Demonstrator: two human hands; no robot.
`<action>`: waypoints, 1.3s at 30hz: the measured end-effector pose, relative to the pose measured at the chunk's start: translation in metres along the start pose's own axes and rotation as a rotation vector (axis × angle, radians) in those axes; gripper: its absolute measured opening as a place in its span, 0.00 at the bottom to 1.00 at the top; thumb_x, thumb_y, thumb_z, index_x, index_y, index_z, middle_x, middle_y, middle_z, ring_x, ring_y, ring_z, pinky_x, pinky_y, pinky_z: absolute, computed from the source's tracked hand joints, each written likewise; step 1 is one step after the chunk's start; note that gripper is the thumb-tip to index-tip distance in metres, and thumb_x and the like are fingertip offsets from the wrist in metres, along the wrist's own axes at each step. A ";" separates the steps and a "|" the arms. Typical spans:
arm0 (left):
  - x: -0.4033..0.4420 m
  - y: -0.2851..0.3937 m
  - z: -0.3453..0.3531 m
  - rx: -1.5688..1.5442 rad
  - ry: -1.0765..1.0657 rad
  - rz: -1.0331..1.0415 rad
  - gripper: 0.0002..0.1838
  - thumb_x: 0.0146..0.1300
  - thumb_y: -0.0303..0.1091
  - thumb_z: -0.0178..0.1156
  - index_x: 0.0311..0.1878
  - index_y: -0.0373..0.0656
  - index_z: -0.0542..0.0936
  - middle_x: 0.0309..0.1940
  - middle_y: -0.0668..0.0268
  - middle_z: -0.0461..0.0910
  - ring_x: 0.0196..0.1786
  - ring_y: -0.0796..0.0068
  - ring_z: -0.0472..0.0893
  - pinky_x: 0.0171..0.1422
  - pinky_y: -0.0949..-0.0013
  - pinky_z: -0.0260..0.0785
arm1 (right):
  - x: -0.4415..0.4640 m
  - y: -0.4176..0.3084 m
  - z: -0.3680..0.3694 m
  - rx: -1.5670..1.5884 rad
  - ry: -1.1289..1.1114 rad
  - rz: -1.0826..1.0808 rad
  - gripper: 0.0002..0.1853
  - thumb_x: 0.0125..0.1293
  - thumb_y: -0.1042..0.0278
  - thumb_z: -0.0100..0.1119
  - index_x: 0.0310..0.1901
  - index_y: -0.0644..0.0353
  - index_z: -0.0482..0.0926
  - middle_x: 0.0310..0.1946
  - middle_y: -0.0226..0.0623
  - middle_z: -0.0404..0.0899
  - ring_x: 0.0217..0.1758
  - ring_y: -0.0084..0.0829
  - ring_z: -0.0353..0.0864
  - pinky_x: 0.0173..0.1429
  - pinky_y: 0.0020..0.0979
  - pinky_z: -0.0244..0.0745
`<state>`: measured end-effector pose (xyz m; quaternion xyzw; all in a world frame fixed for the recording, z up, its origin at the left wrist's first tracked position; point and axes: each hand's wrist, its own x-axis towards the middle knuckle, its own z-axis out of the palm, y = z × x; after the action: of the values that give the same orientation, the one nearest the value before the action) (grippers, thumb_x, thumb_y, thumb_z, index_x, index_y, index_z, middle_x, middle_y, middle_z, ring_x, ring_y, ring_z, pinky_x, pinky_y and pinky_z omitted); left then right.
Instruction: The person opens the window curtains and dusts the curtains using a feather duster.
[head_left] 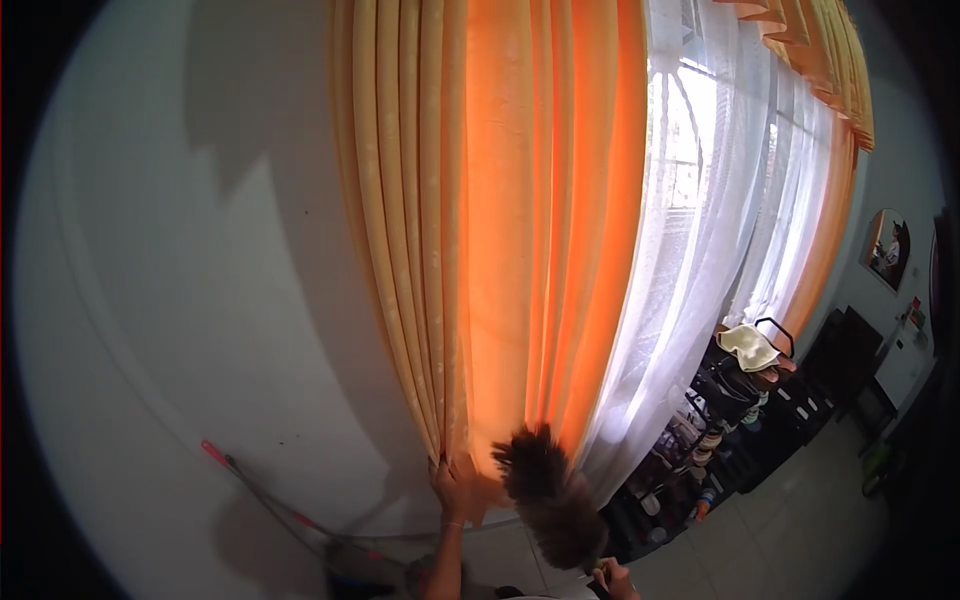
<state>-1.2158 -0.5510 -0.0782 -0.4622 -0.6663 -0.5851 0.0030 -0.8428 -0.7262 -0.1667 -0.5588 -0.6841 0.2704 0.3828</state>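
Note:
A long orange curtain (505, 240) hangs in front of me, its lower part gathered into narrow folds. My left hand (447, 487) is closed around the curtain's left edge near the bottom. At the lower right, my right hand (614, 577) grips the handle of a feather duster (560, 505). The dark, fluffy duster points up and to the left. Its tip lies against or just in front of the curtain's lower folds; I cannot tell if it touches.
White sheer curtains (690, 240) cover the bright window on the right. Below them stands a dark rack (690, 470) crowded with items, a pale cloth (748, 347) on top. Red-and-grey poles (262, 492) lean by the white wall (150, 300) at left. A mirror (887, 250) hangs far right.

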 end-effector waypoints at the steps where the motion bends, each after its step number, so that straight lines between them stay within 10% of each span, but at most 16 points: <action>1: 0.000 0.002 -0.005 0.007 0.011 0.008 0.15 0.69 0.27 0.52 0.54 0.30 0.77 0.52 0.38 0.74 0.54 0.36 0.74 0.61 0.47 0.66 | 0.019 -0.029 -0.006 0.004 -0.054 0.008 0.16 0.70 0.53 0.56 0.44 0.59 0.78 0.23 0.44 0.79 0.25 0.47 0.79 0.30 0.45 0.73; 6: -0.010 0.021 -0.027 0.131 0.102 0.114 0.12 0.72 0.27 0.50 0.48 0.29 0.80 0.48 0.42 0.77 0.51 0.38 0.77 0.53 0.49 0.70 | 0.118 -0.120 0.004 0.140 0.016 -0.401 0.10 0.66 0.69 0.62 0.42 0.64 0.73 0.19 0.38 0.74 0.19 0.38 0.79 0.26 0.33 0.71; 12: -0.030 0.023 -0.046 0.072 -0.039 0.012 0.13 0.68 0.24 0.53 0.53 0.30 0.79 0.51 0.42 0.76 0.53 0.43 0.76 0.57 0.51 0.70 | 0.246 -0.229 0.012 0.389 0.112 -0.390 0.11 0.72 0.64 0.57 0.45 0.62 0.72 0.20 0.30 0.70 0.23 0.18 0.68 0.26 0.27 0.62; 18: -0.045 0.006 -0.052 0.178 0.000 0.139 0.10 0.71 0.26 0.53 0.46 0.30 0.81 0.39 0.49 0.78 0.42 0.50 0.76 0.46 0.56 0.72 | 0.359 -0.476 -0.108 0.762 0.193 -0.679 0.22 0.74 0.66 0.53 0.64 0.61 0.62 0.23 0.29 0.73 0.23 0.18 0.68 0.26 0.22 0.62; 23: -0.059 0.009 -0.058 0.185 0.006 0.143 0.13 0.68 0.26 0.54 0.53 0.34 0.80 0.46 0.48 0.77 0.46 0.46 0.76 0.51 0.52 0.71 | 0.438 -0.643 -0.225 0.406 0.671 -1.192 0.18 0.71 0.58 0.58 0.58 0.57 0.74 0.23 0.31 0.78 0.15 0.19 0.71 0.19 0.26 0.64; 27: -0.066 0.015 -0.062 0.258 -0.094 0.027 0.18 0.66 0.25 0.53 0.59 0.38 0.78 0.53 0.46 0.76 0.52 0.42 0.76 0.56 0.49 0.69 | 0.500 -0.710 -0.281 0.494 0.631 -1.008 0.11 0.67 0.58 0.56 0.39 0.58 0.75 0.24 0.33 0.75 0.22 0.26 0.73 0.25 0.32 0.67; 31: -0.068 0.015 -0.061 0.232 -0.065 0.052 0.17 0.66 0.24 0.54 0.58 0.37 0.78 0.52 0.47 0.77 0.52 0.43 0.75 0.55 0.50 0.70 | 0.494 -0.689 -0.250 0.605 0.338 -1.138 0.15 0.65 0.58 0.60 0.43 0.62 0.77 0.29 0.39 0.81 0.27 0.31 0.80 0.30 0.35 0.72; 33: -0.064 0.017 -0.060 0.167 -0.021 0.074 0.15 0.65 0.23 0.56 0.55 0.35 0.79 0.51 0.48 0.78 0.52 0.44 0.76 0.54 0.50 0.70 | 0.447 -0.653 -0.217 0.555 0.278 -1.002 0.19 0.70 0.56 0.59 0.57 0.57 0.75 0.22 0.30 0.78 0.18 0.18 0.72 0.19 0.26 0.65; 39: -0.053 0.014 -0.064 0.159 -0.003 0.059 0.12 0.65 0.22 0.56 0.51 0.31 0.81 0.49 0.48 0.78 0.51 0.46 0.76 0.53 0.52 0.71 | 0.382 -0.425 -0.065 0.209 0.380 -0.811 0.11 0.70 0.69 0.60 0.49 0.63 0.75 0.25 0.43 0.73 0.25 0.28 0.71 0.30 0.33 0.68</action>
<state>-1.2110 -0.6348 -0.0759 -0.4810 -0.6968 -0.5291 0.0560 -1.0576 -0.4560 0.2929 -0.2440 -0.7344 0.0589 0.6307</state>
